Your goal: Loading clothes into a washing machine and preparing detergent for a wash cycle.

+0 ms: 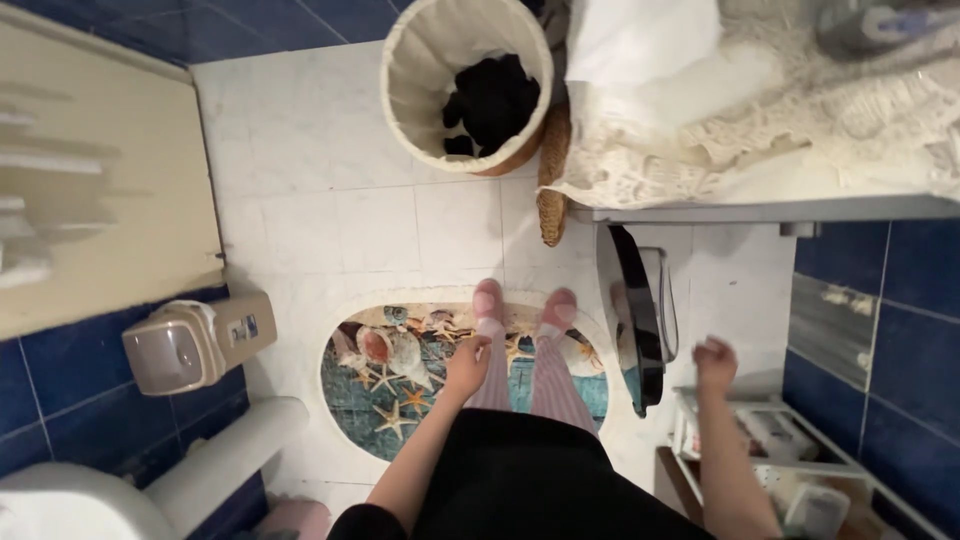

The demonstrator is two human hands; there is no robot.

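Head view: the left hand (466, 368) is seen empty above the mat (375, 400), fingers loosely curled. The right hand (715, 362) is fisted, empty, near the scale (636, 315). The basket (432, 70) contents are dark, indistinct; the shelf (800, 465) is cut off.

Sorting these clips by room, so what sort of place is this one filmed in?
Most likely a home bathroom: blue wall tiles, a lined laundry basket holding dark clothes, an oval seashell bath mat on the white floor, and a white basin at the lower left.
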